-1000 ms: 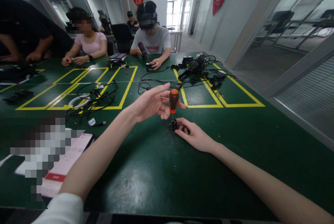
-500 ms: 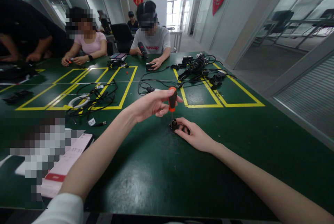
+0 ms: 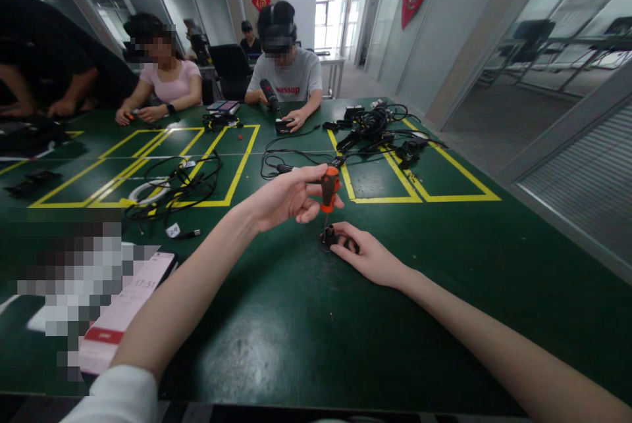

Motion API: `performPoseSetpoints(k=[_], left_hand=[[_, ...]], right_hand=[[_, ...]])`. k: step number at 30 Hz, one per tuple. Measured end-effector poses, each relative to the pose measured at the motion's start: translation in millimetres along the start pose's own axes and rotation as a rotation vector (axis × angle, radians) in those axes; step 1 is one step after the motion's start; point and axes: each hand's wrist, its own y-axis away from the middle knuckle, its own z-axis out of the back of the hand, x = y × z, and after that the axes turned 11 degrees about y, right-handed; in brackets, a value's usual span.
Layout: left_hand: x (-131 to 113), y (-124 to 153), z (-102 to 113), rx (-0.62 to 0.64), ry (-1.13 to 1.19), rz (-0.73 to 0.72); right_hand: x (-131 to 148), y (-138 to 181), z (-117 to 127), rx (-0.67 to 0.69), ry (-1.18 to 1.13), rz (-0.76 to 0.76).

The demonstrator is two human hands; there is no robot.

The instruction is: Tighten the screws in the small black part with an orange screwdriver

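Observation:
My left hand [image 3: 286,196] is closed on the orange and black handle of a small screwdriver [image 3: 329,189], which stands upright with its tip down in a small black part [image 3: 328,236] on the green table [image 3: 276,331]. My right hand [image 3: 368,255] lies on the table just right of that part, fingertips pressed against it and holding it in place.
A phone with a light screen [image 3: 126,308] lies at the near left. Tangled black cables [image 3: 172,183] sit inside yellow taped boxes at mid left, more cables and devices [image 3: 375,130] at the far right. Three other people work at the far and left sides of the table.
My left fingers have shifted round the screwdriver handle, which has turned slightly in place. My right hand and the black part have stayed where they were.

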Motion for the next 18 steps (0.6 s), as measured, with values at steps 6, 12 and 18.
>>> performPoseSetpoints(k=[6, 12, 18], left_hand=[[1.3, 1.4, 0.0, -0.037, -0.043, -0.024], [2.4, 0.3, 3.0, -0.019, -0.024, -0.043], [0.3, -1.2, 4.2, -0.023, 0.033, 0.031]], right_hand=[[0.9, 0.3, 0.5, 0.003, -0.005, -0.002], [2.8, 0.3, 1.0, 0.014, -0.014, -0.009], [2.6, 0.1, 0.4, 0.017, -0.033, -0.018]])
